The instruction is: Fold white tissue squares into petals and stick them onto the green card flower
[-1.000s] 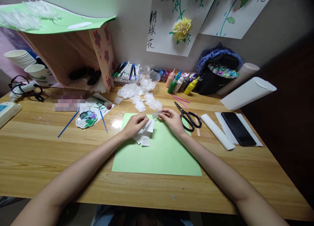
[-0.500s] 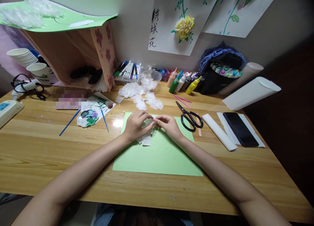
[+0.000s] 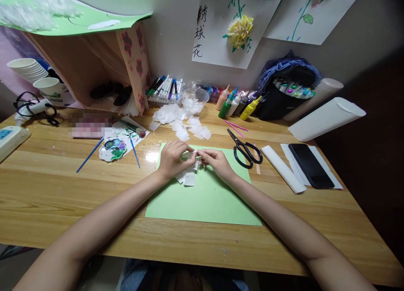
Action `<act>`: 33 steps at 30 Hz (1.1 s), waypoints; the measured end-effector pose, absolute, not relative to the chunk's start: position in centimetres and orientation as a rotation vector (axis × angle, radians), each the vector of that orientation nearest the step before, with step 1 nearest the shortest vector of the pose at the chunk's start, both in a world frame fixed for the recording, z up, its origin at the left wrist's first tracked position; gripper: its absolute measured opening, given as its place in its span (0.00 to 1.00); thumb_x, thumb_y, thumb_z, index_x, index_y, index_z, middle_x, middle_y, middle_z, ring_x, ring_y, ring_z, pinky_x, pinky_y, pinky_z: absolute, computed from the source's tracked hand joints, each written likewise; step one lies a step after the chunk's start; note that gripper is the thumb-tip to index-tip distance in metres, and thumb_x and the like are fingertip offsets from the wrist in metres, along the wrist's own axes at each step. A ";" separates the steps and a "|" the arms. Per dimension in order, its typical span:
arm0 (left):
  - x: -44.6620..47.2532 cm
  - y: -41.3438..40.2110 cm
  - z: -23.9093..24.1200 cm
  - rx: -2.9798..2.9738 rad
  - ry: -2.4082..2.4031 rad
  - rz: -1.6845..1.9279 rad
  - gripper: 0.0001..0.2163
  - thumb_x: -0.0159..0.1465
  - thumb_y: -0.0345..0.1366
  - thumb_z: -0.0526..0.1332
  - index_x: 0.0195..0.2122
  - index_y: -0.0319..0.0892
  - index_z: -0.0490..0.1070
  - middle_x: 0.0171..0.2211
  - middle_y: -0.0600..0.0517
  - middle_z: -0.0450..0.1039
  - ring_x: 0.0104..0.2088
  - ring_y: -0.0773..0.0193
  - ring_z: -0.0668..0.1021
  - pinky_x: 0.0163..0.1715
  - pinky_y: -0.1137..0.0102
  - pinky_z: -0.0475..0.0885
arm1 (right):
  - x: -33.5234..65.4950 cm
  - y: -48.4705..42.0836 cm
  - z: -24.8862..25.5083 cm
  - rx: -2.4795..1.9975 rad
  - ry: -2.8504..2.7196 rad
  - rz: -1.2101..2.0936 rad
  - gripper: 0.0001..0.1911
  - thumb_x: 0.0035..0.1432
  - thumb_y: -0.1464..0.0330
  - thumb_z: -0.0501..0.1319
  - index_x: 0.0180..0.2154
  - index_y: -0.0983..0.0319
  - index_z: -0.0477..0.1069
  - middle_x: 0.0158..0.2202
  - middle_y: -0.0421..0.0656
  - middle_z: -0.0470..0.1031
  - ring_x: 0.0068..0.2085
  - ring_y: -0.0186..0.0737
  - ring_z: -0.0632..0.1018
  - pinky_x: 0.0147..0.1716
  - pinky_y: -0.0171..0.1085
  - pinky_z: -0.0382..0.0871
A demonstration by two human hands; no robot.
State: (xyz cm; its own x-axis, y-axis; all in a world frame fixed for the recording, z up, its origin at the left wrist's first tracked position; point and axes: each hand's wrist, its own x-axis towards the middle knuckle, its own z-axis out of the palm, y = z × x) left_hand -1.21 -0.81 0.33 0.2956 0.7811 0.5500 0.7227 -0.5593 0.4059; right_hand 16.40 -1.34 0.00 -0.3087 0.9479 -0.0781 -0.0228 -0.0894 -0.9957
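My left hand [image 3: 173, 158] and my right hand [image 3: 214, 161] meet over the far end of a green paper sheet [image 3: 205, 194] on the wooden desk [image 3: 63, 190]. Both pinch a small bunch of white tissue squares [image 3: 188, 173] between their fingertips, with loose corners hanging below the left hand. More white tissue squares [image 3: 179, 123] lie in a heap just beyond the green sheet.
Black scissors [image 3: 246, 150] lie right of my hands, then white paper strips and a black phone [image 3: 311, 165]. A paint palette [image 3: 111, 149] and blue brushes sit to the left. Markers, paint bottles [image 3: 235, 104], a clear bowl and paper cups line the back wall.
My right hand, which held a tissue piece apart from the left hand a second ago, has come in to meet it. Both now pinch the bunch together.
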 end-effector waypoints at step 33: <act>-1.2 -0.8 0.5 2.430 1.404 1.137 0.06 0.58 0.37 0.61 0.26 0.42 0.71 0.26 0.53 0.75 0.30 0.65 0.73 0.31 0.69 0.62 | 16.1 -1.5 0.1 -1.102 -1.395 1.462 0.11 0.50 0.64 0.65 0.34 0.64 0.77 0.27 0.41 0.76 0.25 0.30 0.70 0.23 0.32 0.63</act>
